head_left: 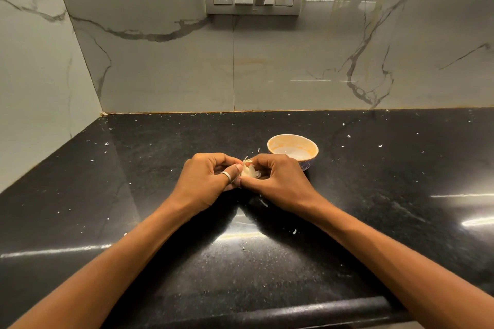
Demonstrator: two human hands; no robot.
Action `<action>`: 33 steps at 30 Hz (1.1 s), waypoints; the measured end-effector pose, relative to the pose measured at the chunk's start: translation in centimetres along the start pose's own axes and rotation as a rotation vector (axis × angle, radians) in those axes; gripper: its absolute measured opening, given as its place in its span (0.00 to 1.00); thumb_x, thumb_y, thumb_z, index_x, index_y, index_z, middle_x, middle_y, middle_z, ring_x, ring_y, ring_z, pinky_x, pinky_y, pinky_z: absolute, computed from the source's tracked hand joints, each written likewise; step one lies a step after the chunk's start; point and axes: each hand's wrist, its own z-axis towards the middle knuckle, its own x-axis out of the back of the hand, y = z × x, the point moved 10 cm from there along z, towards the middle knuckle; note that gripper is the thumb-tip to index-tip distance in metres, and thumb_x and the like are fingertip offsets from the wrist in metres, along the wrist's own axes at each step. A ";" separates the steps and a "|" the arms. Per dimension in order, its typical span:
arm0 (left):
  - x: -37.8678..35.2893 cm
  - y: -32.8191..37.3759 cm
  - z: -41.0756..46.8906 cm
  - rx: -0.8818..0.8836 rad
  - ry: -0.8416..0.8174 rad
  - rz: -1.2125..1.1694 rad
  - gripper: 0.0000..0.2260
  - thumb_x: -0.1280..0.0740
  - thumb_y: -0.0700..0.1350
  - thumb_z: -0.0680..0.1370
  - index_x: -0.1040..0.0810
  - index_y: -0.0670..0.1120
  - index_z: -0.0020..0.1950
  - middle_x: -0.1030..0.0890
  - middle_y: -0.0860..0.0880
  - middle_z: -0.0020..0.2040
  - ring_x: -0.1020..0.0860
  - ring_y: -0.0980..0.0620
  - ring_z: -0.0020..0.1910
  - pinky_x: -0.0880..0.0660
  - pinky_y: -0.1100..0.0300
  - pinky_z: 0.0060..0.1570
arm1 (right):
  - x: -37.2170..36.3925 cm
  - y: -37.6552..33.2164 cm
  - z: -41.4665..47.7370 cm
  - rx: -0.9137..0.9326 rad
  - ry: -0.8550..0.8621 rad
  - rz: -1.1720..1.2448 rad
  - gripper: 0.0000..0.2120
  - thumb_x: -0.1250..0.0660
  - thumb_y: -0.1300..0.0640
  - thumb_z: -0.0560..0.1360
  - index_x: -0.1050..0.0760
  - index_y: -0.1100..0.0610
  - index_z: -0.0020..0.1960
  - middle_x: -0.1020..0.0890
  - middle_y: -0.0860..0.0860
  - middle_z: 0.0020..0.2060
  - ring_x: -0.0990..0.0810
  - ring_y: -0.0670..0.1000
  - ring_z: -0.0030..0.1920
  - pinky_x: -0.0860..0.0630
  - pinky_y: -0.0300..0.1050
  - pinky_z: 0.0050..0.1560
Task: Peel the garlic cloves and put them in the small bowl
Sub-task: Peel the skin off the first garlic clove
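A garlic clove (248, 171) is held between both hands just above the tabletop (160, 147). Its papery tip points up and away, and its long axis looks roughly upright, though fingers hide most of it. The left hand (208, 179) and right hand (275, 179) each close their grip on it, fingertips pinching. The small bowl (272, 147) stands just beyond the right hand, partly hidden by it. Peel scraps (294, 231) dot the tabletop.

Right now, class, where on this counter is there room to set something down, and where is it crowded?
Free: counter left of the left hand, to the wall; also right of the small bowl. Crowded: right hand meets it, both pinching garlic by the bowl.
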 end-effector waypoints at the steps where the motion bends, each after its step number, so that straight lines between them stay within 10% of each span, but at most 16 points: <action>1: 0.1 0.1 0.0 -0.014 0.003 0.025 0.05 0.29 0.39 0.78 0.14 0.48 0.48 0.13 0.45 0.43 0.14 0.47 0.46 0.18 0.48 0.54 | 0.0 0.0 0.0 0.004 0.001 0.001 0.10 0.23 0.52 0.72 0.15 0.54 0.51 0.14 0.45 0.40 0.17 0.41 0.41 0.22 0.35 0.42; 24: 0.6 0.3 -0.3 0.024 0.012 0.071 0.06 0.26 0.38 0.74 0.13 0.48 0.45 0.13 0.45 0.41 0.14 0.42 0.46 0.19 0.43 0.55 | -0.1 -0.3 -0.2 0.048 -0.010 0.019 0.08 0.25 0.55 0.74 0.14 0.54 0.52 0.13 0.45 0.42 0.15 0.42 0.44 0.17 0.46 0.47; 33: 0.9 1.9 -0.9 -0.032 0.127 0.273 0.04 0.23 0.41 0.70 0.14 0.50 0.40 0.14 0.53 0.37 0.16 0.53 0.40 0.22 0.61 0.43 | 0.2 -1.1 -0.5 0.105 0.035 -0.012 0.07 0.27 0.60 0.74 0.13 0.55 0.51 0.12 0.47 0.42 0.15 0.45 0.42 0.19 0.48 0.44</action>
